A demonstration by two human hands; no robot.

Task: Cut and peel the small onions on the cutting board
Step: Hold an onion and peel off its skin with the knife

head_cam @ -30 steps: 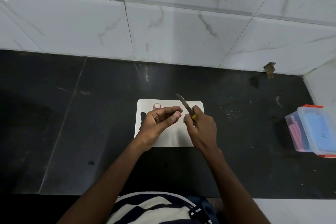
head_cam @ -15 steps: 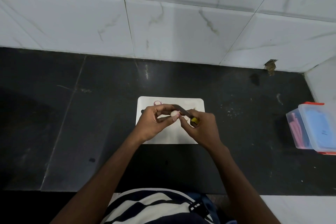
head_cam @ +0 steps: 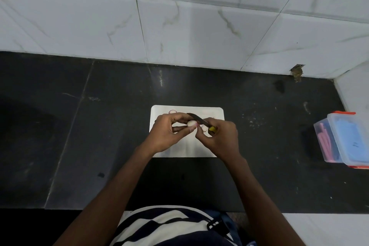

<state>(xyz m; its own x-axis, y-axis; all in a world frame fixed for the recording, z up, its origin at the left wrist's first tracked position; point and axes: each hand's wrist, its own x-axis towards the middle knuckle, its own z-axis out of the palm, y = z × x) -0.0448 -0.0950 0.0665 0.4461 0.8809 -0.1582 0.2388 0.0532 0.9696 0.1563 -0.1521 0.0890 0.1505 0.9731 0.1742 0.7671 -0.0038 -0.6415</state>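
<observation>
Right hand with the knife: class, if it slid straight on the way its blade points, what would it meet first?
Most likely the left hand: the knife in the right hand points up-left past the small onion at its index finger. Depth is unclear.

Onion (head_cam: 191,123) between left hand (head_cam: 169,133), knife (head_cam: 198,119)

A dark stone counter (head_cam: 99,126) is backed by white marble-veined wall tiles (head_cam: 199,30); gloss is noted on both

No text, label, brand or number is readable anywhere here.
</observation>
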